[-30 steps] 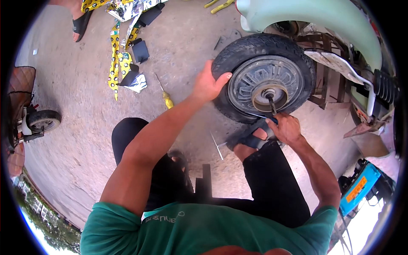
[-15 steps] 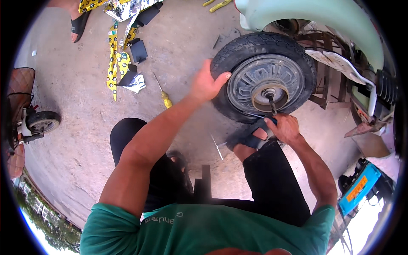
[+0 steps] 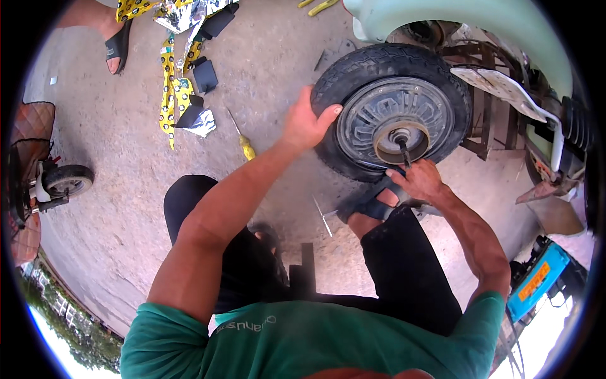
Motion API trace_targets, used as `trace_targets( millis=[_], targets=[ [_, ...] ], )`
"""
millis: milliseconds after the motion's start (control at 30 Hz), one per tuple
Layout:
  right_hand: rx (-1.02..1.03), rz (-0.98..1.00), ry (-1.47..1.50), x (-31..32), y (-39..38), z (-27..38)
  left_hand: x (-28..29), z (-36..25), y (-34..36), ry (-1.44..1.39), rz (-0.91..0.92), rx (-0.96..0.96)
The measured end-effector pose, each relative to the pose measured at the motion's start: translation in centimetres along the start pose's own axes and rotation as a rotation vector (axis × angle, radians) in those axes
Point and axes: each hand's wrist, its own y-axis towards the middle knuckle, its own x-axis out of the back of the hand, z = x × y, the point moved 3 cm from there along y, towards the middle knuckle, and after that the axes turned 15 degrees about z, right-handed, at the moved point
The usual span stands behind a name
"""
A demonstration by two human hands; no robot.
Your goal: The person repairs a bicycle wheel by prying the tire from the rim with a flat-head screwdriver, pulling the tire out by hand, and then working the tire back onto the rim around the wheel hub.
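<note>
Head view, looking down on a seated person in a green shirt [image 3: 303,344] and black trousers; the wheel [image 3: 394,120] stands upright on the concrete ground [image 3: 126,183] at upper centre-right, still under the pale green body [image 3: 467,19] of a vehicle, its black tyre [image 3: 353,72] around a grey ribbed hub [image 3: 385,114] with a round centre plate; left arm extended forward and slightly rightward from the shoulder, elbow nearly straight, forearm rising toward the wheel; left hand [image 3: 304,123] laid on the tyre's left side, fingers spread and curled over the tread, thumb pointing toward the hub rim; an open-palmed brace, not a fist; right arm bent at the elbow, forearm coming up from lower right; right hand [image 3: 418,180] just below the hub, fingers closed around the lower end of a dark tool [image 3: 404,150] whose tip meets the hub centre; the handle itself hidden within the fist; right foot in a sandal [image 3: 372,205] planted just under the tyre, beside the right hand; a yellow-handled screwdriver [image 3: 243,144] lies on the ground left of the wheel, apart from both hands; torn yellow and silver wrapping [image 3: 173,76] lies farther left; another person's sandalled foot [image 3: 117,41] at top left; a small wheel [image 3: 66,180] at the left edge; a blue box [image 3: 536,281] at lower right.
</note>
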Motion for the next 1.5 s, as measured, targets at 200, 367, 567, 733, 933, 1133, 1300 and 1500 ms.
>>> trace_targets(
  millis=[200,367,567,733,933,1133,1300,1500],
  targets=[
    [0.09,-0.082,-0.011,-1.4,0.3,-0.7,-0.3,-0.3,-0.1,0.0,0.0,0.033],
    [0.042,-0.069,-0.065,-1.5,0.2,0.8,-0.5,0.3,0.0,-0.034,-0.028,-0.013],
    [-0.051,-0.095,-0.165,-1.4,-0.1,3.9,-0.4,0.3,0.1,0.006,-0.039,0.017],
    [-0.235,0.129,0.185,-3.0,-1.0,5.8,-0.1,-0.5,-0.2,-0.014,-0.033,0.028],
    [-0.212,0.451,1.135,-5.4,-0.3,10.1,0.5,-0.1,-0.1,0.0,-0.013,0.055],
    [-0.276,0.266,1.853,-13.0,4.3,16.7,-0.1,-0.1,0.1,0.047,-0.001,0.1],
    [-0.266,0.368,1.053,-18.1,7.6,9.8,-0.4,0.0,0.4,0.029,0.031,0.096],
    [-0.22,0.542,1.602,-11.5,7.2,17.4,0.8,0.1,0.0,-0.008,0.028,0.052]
  ],
)
